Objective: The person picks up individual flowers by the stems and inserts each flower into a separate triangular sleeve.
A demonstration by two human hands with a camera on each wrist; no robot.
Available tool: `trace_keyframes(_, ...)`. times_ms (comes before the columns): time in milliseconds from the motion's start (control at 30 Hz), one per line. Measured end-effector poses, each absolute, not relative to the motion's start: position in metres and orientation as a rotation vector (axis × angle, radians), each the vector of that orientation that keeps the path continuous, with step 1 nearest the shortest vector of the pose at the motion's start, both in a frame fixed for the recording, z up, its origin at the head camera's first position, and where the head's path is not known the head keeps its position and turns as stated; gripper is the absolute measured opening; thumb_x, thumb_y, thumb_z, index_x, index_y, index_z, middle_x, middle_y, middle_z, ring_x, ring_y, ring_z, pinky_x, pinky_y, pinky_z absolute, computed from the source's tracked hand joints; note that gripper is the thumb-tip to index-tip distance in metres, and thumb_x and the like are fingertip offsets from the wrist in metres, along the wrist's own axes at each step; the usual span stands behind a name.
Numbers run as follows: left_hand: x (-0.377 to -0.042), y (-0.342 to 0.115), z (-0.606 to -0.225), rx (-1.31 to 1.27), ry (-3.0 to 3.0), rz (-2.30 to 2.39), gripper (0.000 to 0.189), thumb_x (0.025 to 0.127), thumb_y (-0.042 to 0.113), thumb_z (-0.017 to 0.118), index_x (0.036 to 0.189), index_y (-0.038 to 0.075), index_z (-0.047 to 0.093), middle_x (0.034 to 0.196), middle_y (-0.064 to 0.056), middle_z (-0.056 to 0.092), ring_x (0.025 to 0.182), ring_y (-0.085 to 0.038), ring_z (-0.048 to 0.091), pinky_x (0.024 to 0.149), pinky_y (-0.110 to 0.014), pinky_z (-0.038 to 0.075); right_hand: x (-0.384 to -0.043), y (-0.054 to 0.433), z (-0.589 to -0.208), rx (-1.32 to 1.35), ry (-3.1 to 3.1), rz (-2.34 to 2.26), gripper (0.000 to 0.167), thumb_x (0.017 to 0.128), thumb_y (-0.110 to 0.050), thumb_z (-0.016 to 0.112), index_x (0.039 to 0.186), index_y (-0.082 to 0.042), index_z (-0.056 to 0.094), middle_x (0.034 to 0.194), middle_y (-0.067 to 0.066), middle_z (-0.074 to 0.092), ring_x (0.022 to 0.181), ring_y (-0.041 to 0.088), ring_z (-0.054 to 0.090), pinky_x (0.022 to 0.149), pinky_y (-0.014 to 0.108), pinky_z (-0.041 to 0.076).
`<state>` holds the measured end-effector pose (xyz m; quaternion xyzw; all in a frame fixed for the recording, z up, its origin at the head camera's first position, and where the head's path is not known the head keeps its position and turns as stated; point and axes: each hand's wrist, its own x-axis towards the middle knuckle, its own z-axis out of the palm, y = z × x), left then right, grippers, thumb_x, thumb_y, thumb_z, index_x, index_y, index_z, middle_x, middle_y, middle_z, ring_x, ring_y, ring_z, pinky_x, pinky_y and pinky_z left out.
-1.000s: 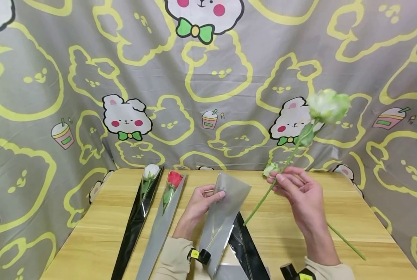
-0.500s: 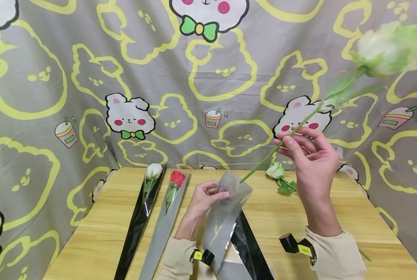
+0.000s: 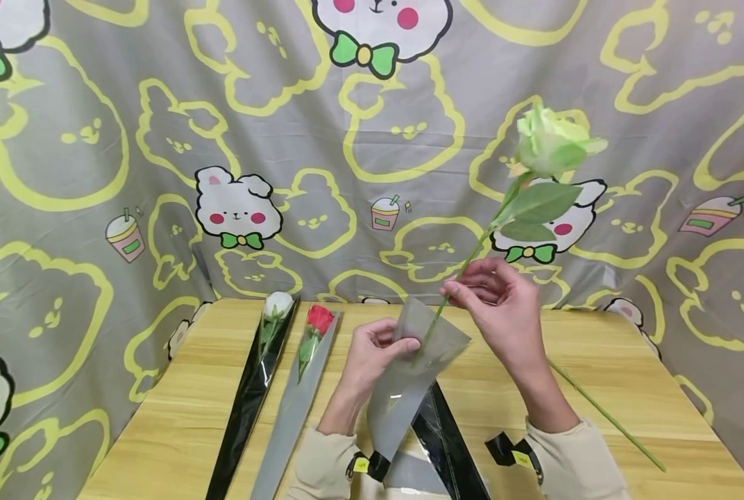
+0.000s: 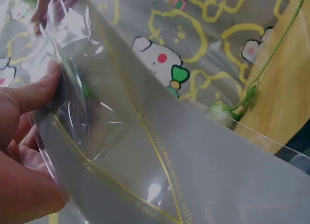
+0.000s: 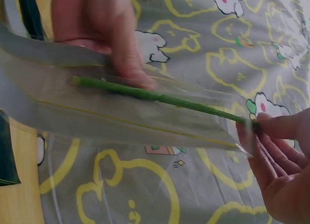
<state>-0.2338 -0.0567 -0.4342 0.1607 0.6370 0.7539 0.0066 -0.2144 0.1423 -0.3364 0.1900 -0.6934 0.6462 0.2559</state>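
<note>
A pale green artificial rose (image 3: 553, 142) with a long stem is held upright at a slant in my right hand (image 3: 503, 305), thumb and fingers pinching the stem. My left hand (image 3: 375, 351) grips a grey flower sleeve (image 3: 403, 396) near its upper end, thumb in front. In the right wrist view, the stem's lower end (image 5: 97, 83) shows inside the clear part of the sleeve. Gold lines and lettering run along the sleeve (image 4: 203, 151) in the left wrist view, where the rose's bloom is out of sight.
On the table's left lie a white rose (image 3: 278, 305) in a black sleeve (image 3: 243, 423) and a red rose (image 3: 320, 318) in a grey sleeve (image 3: 291, 423). A black sleeve (image 3: 450, 444) lies under my hands. Another green stem (image 3: 609, 417) rests at right. A patterned curtain (image 3: 309, 125) stands behind.
My right hand first rose to the right, then came back left and down. The stem's lower end went from beside the sleeve into its mouth. My left hand kept its grip.
</note>
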Motion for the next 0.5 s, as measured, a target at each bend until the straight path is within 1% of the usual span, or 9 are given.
trace_keyframes(133,-0.231,-0.052,-0.433,0.558,1.943,2.365,0.026,0.086,-0.003,0.080,0.107,-0.013,0.070,0.088,-0.007,0.077,0.079,-0.011,0.071,0.072,-0.024,0.055,-0.211,0.140,-0.339,0.470,-2.025,1.647,0.020,0.088,0.001,0.079,0.101,0.004,0.065,0.090,0.016,0.073,0.080,0.012,0.073,0.073,0.025,0.059)
trace_keyframes(200,-0.229,-0.050,-0.432,0.569,1.906,2.379,0.027,0.087,-0.002,0.080,0.108,-0.012,0.069,0.089,-0.005,0.077,0.080,-0.011,0.071,0.073,-0.025,0.055,-0.210,0.140,-0.340,0.462,-2.068,1.618,0.019,0.088,-0.001,0.080,0.100,0.003,0.066,0.090,0.014,0.072,0.082,0.012,0.072,0.074,0.022,0.057)
trace_keyframes(367,-0.225,-0.047,-0.428,0.536,1.836,2.438,0.027,0.089,0.002,0.080,0.111,-0.010,0.069,0.090,-0.003,0.076,0.081,-0.013,0.071,0.074,-0.027,0.056,-0.210,0.139,-0.342,0.483,-2.196,1.598,0.014,0.088,-0.001,0.080,0.097,0.002,0.069,0.092,0.012,0.070,0.087,0.014,0.069,0.081,0.023,0.056)
trace_keyframes(500,-0.223,-0.047,-0.425,0.517,1.804,2.475,0.025,0.090,0.002,0.079,0.110,-0.010,0.069,0.089,-0.003,0.076,0.081,-0.015,0.073,0.075,-0.028,0.057,-0.208,0.140,-0.343,0.491,-2.329,1.578,0.010,0.093,-0.009,0.077,0.099,-0.002,0.073,0.098,0.009,0.072,0.092,0.015,0.068,0.084,0.027,0.056)
